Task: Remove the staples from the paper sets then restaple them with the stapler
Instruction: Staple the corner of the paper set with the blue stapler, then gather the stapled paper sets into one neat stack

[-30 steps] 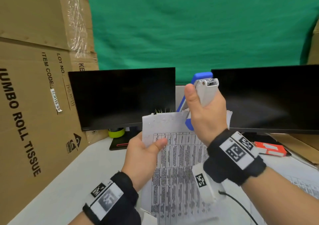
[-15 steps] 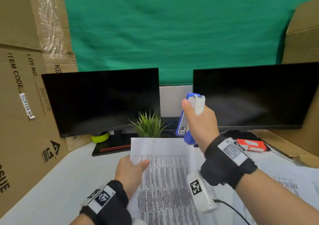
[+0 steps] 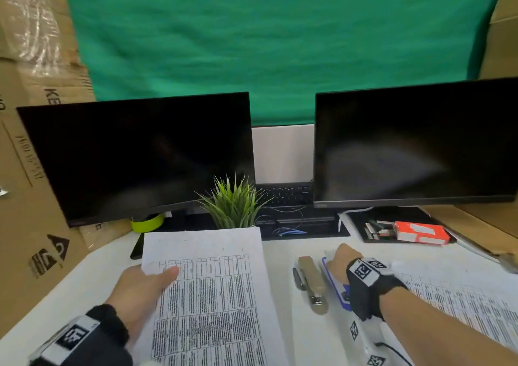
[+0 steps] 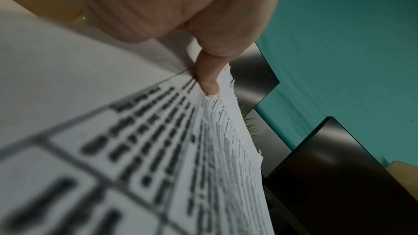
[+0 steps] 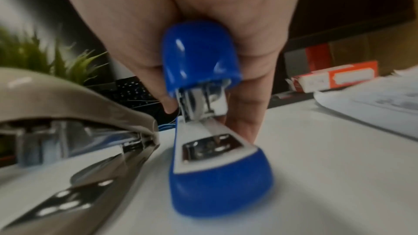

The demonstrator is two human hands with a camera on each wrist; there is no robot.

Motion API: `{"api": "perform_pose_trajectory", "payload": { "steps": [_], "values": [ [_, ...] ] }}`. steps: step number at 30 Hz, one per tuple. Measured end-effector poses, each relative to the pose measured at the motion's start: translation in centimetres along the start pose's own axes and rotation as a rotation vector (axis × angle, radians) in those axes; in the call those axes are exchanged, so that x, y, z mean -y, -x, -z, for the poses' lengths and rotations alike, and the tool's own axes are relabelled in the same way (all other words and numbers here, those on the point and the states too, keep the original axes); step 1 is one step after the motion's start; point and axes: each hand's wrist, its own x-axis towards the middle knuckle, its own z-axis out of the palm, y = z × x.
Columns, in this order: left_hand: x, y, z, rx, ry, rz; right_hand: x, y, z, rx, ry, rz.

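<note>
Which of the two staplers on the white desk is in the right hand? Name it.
The blue-and-white stapler: the right hand grips it, base on the desk. The beige metal stapler lies untouched at its left.

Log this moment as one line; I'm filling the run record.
left hand: pinches paper set edge | right hand: grips blue stapler on desk | beige stapler: beside it

stapler (image 3: 335,281) right of paper set (image 3: 207,295)

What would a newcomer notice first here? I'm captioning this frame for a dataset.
Two dark monitors fill the back of the desk, a small green plant between them. In front, the left hand holds a printed paper set, while the right hand grips a blue stapler beside a beige stapler.
</note>
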Motion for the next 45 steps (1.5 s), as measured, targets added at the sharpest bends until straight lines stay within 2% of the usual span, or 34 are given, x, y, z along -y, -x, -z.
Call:
{"api": "perform_pose_trajectory", "payload": {
  "steps": [2,5,8,11,18,21,26,29,34,40,45],
  "values": [
    [-0.2,-0.4,-0.4,0.05,-0.002,0.005,0.8,0.4,-0.4,-0.024,-0.015,0.004],
    [-0.2,-1.2,-1.3,0.122,0.018,0.005,0.6,2.0,-1.4,0.028,-0.004,0.201],
    [-0.2,-1.9,-2.4,0.155,0.042,-0.004,-0.1,3.5,-2.6,0.148,0.246,0.364],
    [-0.4,-2.0,-3.5,0.185,0.044,-0.016,-0.4,3.0,-3.2,0.077,0.284,0.375],
    [-0.2,-1.7,-4.1,0.196,0.089,-0.02,-0.8,-3.1,-2.1,-0.035,0.315,0.13],
    [0.3,-1.9,-4.2,0.198,0.078,-0.003,-1.2,-4.4,-1.2,-0.021,0.354,0.063],
    [0.4,-1.1,-5.2,0.273,0.098,0.028,-3.6,-3.0,1.3,-0.084,0.295,0.096],
    [0.3,-0.2,-6.7,0.356,0.109,0.053,-8.6,-0.4,4.6,-0.142,0.184,-0.006],
    [-0.2,3.5,-13.8,0.511,0.111,0.099,-20.8,6.2,9.2,-0.161,0.1,-0.242],
    [-0.1,7.8,-24.8,0.682,0.014,0.136,-29.4,13.5,11.4,-0.228,0.058,-0.477],
    [0.7,9.2,-31.6,0.616,-0.058,0.068,-32.8,15.4,11.4,-0.188,-0.114,-0.604]
  ]
}}
